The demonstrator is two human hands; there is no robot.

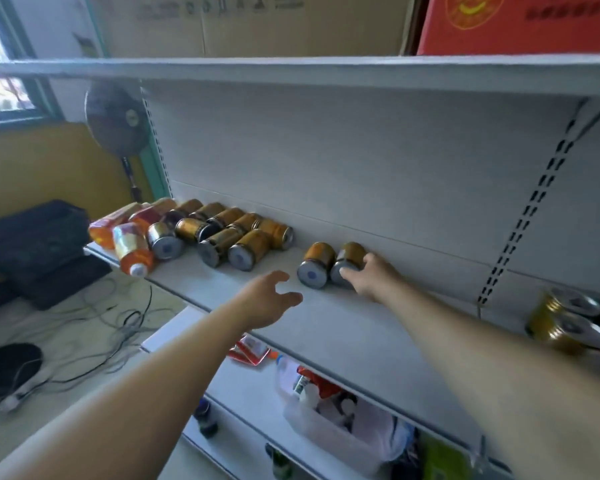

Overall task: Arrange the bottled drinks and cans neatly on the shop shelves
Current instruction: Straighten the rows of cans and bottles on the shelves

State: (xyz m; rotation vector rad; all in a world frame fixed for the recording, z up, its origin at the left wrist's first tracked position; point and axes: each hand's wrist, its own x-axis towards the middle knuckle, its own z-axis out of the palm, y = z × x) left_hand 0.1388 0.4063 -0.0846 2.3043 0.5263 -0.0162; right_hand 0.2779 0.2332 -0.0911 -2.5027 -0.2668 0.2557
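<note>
Shelf of white metal (326, 327) carries the drinks. Mid-shelf, near the back edge, right hand (371, 277) grips a gold cylindrical metal can (351, 252), thumb and fingers curled round it. Second gold can (315, 259) stands just beside it. Over the front edge, left hand (267, 301) hovers, fingers loosely spread, holding nothing. At the left end: cluster of gold cans (222, 233) and orange plastic bottles (129, 244).

On a white shelf (361, 327), the right hand (371, 277) grips a gold can (352, 252) that touches a neighbouring can (317, 259). The left hand (264, 299) hovers open just beside them. Further left is a cluster of gold cans (229, 233) and orange bottles (132, 247), seemingly upright, though blurred.
</note>
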